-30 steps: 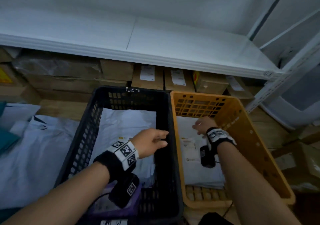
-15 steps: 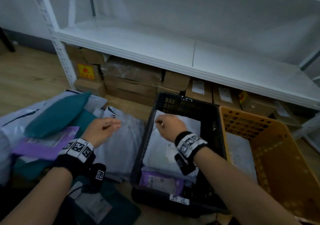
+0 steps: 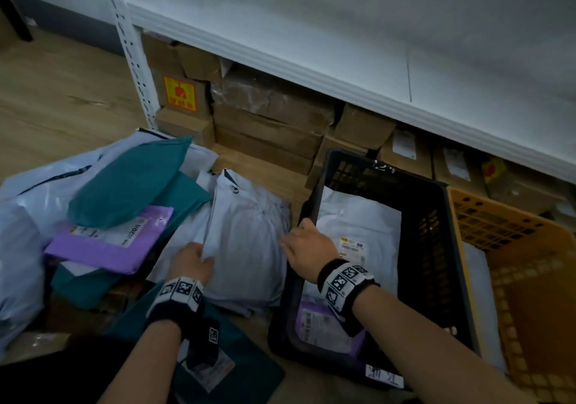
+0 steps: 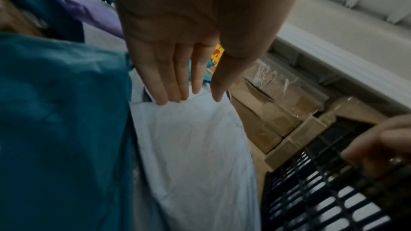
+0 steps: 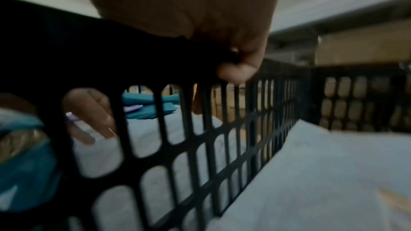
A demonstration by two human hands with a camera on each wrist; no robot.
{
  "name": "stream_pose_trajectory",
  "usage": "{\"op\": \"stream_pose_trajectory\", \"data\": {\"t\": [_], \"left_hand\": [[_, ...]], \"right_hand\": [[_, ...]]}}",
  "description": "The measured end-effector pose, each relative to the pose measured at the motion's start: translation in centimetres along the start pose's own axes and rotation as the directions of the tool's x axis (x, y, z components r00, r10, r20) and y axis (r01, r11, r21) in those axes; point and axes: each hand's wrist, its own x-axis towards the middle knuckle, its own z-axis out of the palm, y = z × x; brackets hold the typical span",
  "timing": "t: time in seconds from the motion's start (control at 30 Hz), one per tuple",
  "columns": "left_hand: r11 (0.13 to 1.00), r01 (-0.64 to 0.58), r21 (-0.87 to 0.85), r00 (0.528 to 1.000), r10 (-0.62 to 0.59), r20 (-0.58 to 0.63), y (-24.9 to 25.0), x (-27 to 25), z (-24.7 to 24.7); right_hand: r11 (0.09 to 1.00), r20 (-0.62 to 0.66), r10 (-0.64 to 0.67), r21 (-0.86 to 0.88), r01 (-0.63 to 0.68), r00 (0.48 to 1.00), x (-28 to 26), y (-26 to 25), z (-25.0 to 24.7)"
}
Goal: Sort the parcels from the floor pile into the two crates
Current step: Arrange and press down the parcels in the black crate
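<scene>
A white plastic parcel (image 3: 249,247) lies on the floor pile just left of the black crate (image 3: 436,247). My left hand (image 3: 194,263) rests on its left edge; in the left wrist view the straight fingers (image 4: 169,83) touch the parcel (image 4: 195,147). Reaching over the crate's left rim, my right hand (image 3: 304,244) has its fingers at the parcel's right edge and its thumb (image 5: 238,69) on the inner wall (image 5: 111,50). The crate holds a white parcel (image 3: 358,226) and a purple one (image 3: 324,322). The orange crate (image 3: 486,216) stands to the right.
Teal (image 3: 131,182), purple (image 3: 109,244) and more white parcels are heaped on the left. Another teal parcel (image 3: 249,369) lies under my left forearm. Cardboard boxes (image 3: 268,113) are stacked under a white shelf (image 3: 343,45) behind. Wooden floor (image 3: 62,98) shows at far left.
Both hands have left the crates and moved left to the floor pile. The left hand now touches the white parcel; the right has crossed the black crate's rim. The view swung left.
</scene>
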Motion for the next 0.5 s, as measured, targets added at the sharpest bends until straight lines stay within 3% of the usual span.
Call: {"op": "stream_pose_trajectory", "data": {"t": [0.07, 0.3, 0.5], "left_hand": [[0.998, -0.012, 0.063, 1.0, 0.012, 0.004, 0.2, 0.5, 1.0], [0.991, 0.066, 0.113, 0.995, -0.057, -0.084, 2.1, 0.9, 2.3], [0.985, -0.123, -0.122, 0.991, 0.115, -0.068, 4.1, 0.5, 2.9]], "right_hand": [[0.999, 0.094, 0.014, 0.051, -0.019, 0.995, 0.1, 0.1, 0.2], [0.997, 0.052, -0.075, 0.002, 0.075, 0.996, 0.5, 0.1, -0.2], [0.999, 0.121, -0.032, 0.018, 0.03, 0.992, 0.6, 0.3, -0.2]]}}
